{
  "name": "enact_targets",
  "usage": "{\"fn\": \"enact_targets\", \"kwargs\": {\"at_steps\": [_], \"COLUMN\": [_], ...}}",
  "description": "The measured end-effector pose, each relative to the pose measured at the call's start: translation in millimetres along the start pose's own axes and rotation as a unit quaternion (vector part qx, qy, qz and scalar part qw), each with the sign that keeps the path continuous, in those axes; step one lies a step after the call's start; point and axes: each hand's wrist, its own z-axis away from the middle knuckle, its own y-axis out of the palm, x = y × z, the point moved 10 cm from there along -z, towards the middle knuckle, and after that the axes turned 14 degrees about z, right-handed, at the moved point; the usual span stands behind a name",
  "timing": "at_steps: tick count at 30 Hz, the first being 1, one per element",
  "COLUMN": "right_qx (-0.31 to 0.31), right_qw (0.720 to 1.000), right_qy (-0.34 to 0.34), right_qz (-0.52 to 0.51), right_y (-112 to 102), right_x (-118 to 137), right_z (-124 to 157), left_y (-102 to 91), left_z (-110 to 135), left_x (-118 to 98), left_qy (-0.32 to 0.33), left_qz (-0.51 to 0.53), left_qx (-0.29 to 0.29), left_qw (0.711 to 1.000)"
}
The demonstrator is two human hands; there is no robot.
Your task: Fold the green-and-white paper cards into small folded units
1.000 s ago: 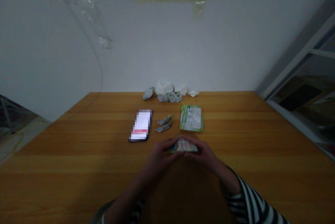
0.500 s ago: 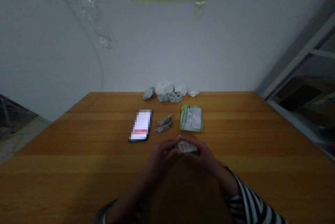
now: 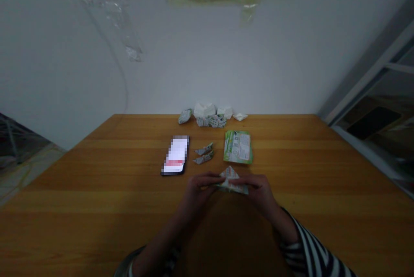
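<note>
Both of my hands hold a small folded piece of printed paper (image 3: pixel 231 180) just above the wooden table (image 3: pixel 97 190). It forms a triangular shape with a point upward. My left hand (image 3: pixel 199 188) pinches its left end with closed fingers. My right hand (image 3: pixel 260 190) grips its right end, fingers closed. Just beyond the paper lies a green and white printed sheet (image 3: pixel 237 146), flat on the table. Two small folded paper pieces (image 3: pixel 203 154) lie to the left of that sheet.
A phone (image 3: pixel 176 155) with a lit screen lies left of the folded pieces. Several crumpled or folded white and printed papers (image 3: pixel 210 115) are heaped at the table's far edge by the wall. A metal frame (image 3: pixel 371 83) stands at the right.
My hands have spread slightly apart and the folded paper now shows a clearer upward point. My right hand has shifted a little to the right.
</note>
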Motion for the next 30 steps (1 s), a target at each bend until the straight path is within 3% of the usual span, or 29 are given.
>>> {"fn": "enact_targets", "kwargs": {"at_steps": [3,7,11,17,22,30], "right_qx": [0.016,0.090,0.140,0.011,0.087,-0.036], "right_qw": [0.999,0.994,0.987,1.000,0.995,0.984], "right_qy": [-0.028,-0.070,-0.081,-0.003,0.020,0.158], "right_qz": [0.002,0.001,0.008,-0.020,-0.033,-0.079], "right_y": [0,14,25,-4,10,-2], "right_x": [8,18,20,-3,0,-26], "right_z": [-2,-3,-2,-4,-3,-1], "left_y": [0.4,10.2,-0.3,-7.9,8.3,24.5], "left_z": [1,0,-3,-3,0,5], "left_x": [-1,1,7,17,16,11], "left_qy": [-0.002,-0.026,-0.043,-0.083,-0.111,-0.129], "left_qz": [0.027,0.076,0.097,0.127,0.125,0.105], "left_qx": [-0.001,0.053,0.010,-0.038,0.041,0.092], "left_qw": [1.000,0.995,0.994,0.988,0.985,0.982]}}
